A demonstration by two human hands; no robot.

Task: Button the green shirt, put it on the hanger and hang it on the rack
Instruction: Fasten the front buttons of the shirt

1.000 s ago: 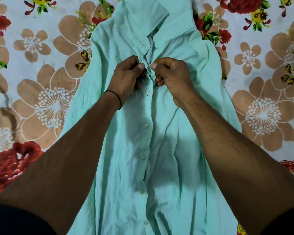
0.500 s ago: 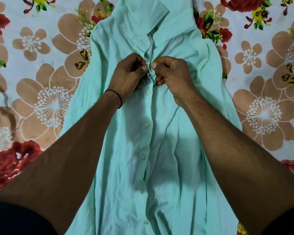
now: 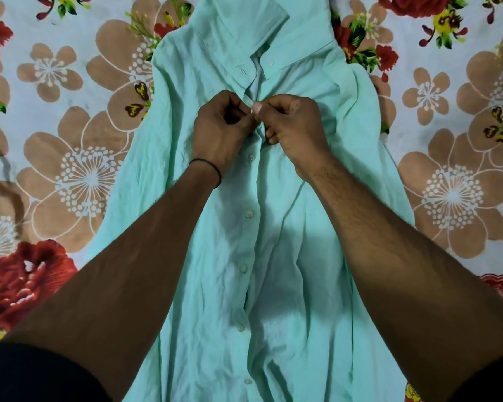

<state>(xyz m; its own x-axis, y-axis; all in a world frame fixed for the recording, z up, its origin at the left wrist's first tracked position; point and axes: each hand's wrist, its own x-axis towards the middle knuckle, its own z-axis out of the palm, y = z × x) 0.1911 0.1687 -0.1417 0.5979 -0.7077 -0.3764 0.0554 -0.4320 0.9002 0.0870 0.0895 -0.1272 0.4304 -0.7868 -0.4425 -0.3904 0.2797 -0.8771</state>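
Note:
The mint green shirt (image 3: pixel 288 233) lies flat and face up on a flowered bedsheet, collar away from me. Several white buttons run down its front placket and sit closed through their holes. My left hand (image 3: pixel 221 132) and my right hand (image 3: pixel 294 126) meet just below the collar, each pinching one edge of the placket between thumb and fingers. The button under my fingertips is hidden. The collar button (image 3: pixel 270 63) above them is open. No hanger and no rack are in view.
The flowered bedsheet (image 3: pixel 70 175) spreads out on both sides of the shirt, with brown, white and red blooms. A thin black band circles my left wrist (image 3: pixel 209 166). My forearms cross the lower half of the shirt.
Both hands have crept a little up the placket toward the collar and their pinch has tightened. The shirt itself has stayed where it lay.

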